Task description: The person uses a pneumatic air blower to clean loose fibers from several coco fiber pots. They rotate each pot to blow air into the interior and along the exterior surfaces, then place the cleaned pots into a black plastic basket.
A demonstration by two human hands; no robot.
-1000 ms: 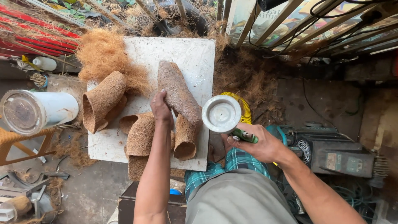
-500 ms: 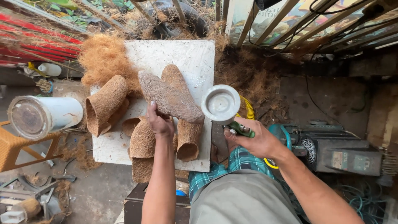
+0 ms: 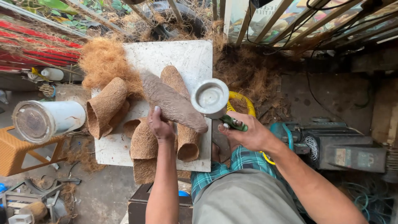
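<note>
My left hand (image 3: 160, 126) grips the near edge of a brown coir fibre sheet (image 3: 172, 102), lifted and slanted across the white work board (image 3: 186, 56). My right hand (image 3: 246, 132) is closed on the green handle of a spray gun (image 3: 233, 122) whose white cup (image 3: 210, 98) points up, just right of the sheet. Several rolled coir sheets lie on the board: one at the left (image 3: 107, 107), one under the lifted sheet (image 3: 187, 141), another below my left hand (image 3: 144, 143).
A loose coir fibre pile (image 3: 105, 62) sits at the board's far left corner. A white cylinder (image 3: 47, 120) lies on an orange stool (image 3: 14, 151) to the left. A yellow coiled hose (image 3: 242, 101) and a dark machine (image 3: 344, 149) are on the right. Metal bars stand behind.
My left hand has lifted the coir sheet and swung its far end leftward, so it lies slanted across the board. The spray gun has stayed near the board's right edge.
</note>
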